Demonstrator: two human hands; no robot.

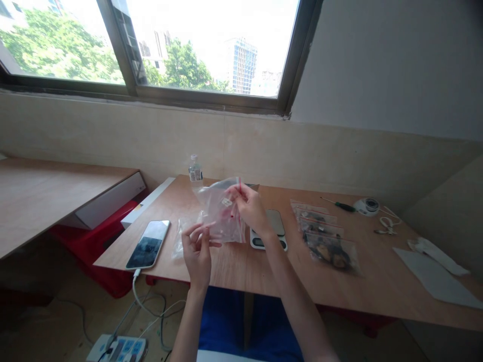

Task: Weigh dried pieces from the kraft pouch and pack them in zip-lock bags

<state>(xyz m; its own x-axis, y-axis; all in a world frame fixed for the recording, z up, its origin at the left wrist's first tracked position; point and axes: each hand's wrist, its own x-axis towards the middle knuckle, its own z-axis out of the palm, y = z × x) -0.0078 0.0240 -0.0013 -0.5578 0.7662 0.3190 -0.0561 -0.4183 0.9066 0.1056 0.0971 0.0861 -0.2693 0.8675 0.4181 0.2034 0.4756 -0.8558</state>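
A clear zip-lock bag (pixel 217 208) with a red seal strip is held up above the table between both hands. My left hand (pixel 197 249) is closed on its lower left part, thumb and fingers pinching the plastic. At the side with the red strip, my right hand (pixel 251 206) has its fingers closed on the bag's edge. A small white piece (pixel 227 201) shows by the right fingertips; I cannot tell whether it is inside the bag or pinched. Something reddish shows through the plastic. Behind the right wrist, a white kitchen scale (pixel 277 223) is partly hidden.
More clear plastic (pixel 179 241) lies left of my left hand, near a charging phone (pixel 149 244). A bottle (pixel 195 170) stands at the back. Filled zip-lock bags (pixel 328 249), a screwdriver (pixel 344 206), a dome camera (pixel 367 206) and a white sheet (pixel 433 276) lie to the right.
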